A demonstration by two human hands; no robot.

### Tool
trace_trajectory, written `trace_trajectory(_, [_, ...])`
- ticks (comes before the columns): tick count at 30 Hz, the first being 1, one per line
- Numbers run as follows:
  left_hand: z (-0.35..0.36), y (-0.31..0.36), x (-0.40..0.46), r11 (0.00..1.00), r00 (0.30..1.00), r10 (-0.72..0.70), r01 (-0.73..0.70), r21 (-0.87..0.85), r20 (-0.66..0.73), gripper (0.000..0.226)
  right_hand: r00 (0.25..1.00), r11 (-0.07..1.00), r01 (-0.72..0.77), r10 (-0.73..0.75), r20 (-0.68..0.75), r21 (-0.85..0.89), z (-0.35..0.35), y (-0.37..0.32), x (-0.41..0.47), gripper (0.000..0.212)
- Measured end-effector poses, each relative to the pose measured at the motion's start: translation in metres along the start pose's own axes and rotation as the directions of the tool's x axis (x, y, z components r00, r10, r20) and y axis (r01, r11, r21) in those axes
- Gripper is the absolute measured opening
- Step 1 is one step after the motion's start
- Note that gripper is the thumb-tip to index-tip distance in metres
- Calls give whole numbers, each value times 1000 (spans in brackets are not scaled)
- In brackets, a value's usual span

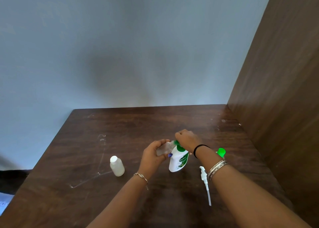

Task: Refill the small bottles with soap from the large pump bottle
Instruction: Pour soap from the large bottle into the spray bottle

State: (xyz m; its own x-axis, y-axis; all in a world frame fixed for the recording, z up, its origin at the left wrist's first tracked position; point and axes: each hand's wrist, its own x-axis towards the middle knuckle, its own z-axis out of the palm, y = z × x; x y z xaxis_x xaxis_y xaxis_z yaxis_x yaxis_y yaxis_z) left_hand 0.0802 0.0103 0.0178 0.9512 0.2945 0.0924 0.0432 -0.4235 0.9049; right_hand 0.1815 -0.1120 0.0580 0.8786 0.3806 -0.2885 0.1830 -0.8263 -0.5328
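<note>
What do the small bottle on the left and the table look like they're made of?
Small bottle: looks like translucent, frosted plastic with a matte white cap, since the dark table shows faintly through its cloudy wall. Table: dark wood or wood-look laminate; grain shows, with pale scratches and a dull sheen.

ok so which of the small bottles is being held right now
The clear small bottle, tilted in the left hand beside the large soap bottle. The white capped bottle stands alone on the table, untouched.

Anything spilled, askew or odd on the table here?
The white pump head lies loose on the table, off the large soap bottle. Pale streaks cross the wood; spill or scratch, unclear.
</note>
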Motion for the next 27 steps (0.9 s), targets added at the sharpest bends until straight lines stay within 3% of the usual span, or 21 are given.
trace_trajectory(6, [0,4,0,1000,1000,9,-9,-8,12,43,996,999,-12,9,84,41,-8,-3,-2,33])
trace_trajectory(11, [1,1,-1,999,1000,-12,12,-29,3,43,1000,998,-10,9,25,55,-3,-3,-6,31])
trace_trajectory(17, [3,1,0,999,1000,-18,18,-38,7,44,996,999,2,-5,87,35,-9,-4,-3,31])
trace_trajectory(27, [3,-1,2,999,1000,-9,9,-50,8,42,999,999,21,-19,50,-40,-5,0,0,30])
